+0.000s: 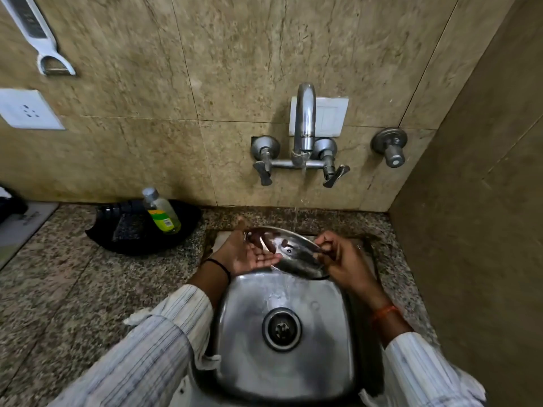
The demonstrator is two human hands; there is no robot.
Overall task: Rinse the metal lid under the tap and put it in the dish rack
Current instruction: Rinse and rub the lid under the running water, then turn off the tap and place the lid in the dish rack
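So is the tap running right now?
On. A thin stream falls from the tap onto the metal lid held over the sink.

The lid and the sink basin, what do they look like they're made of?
The lid looks like thin polished steel: it mirrors the fingers of the left hand. The sink basin looks like brushed stainless steel, duller, with soft grey reflections. The exact metals can't be confirmed.

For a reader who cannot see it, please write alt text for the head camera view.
Over a steel sink, a person rinses a metal lid under a running tap: the right hand pinches its rim, the open left hand rubs its surface. On the granite counter to the left, a black tray holds a soap bottle.
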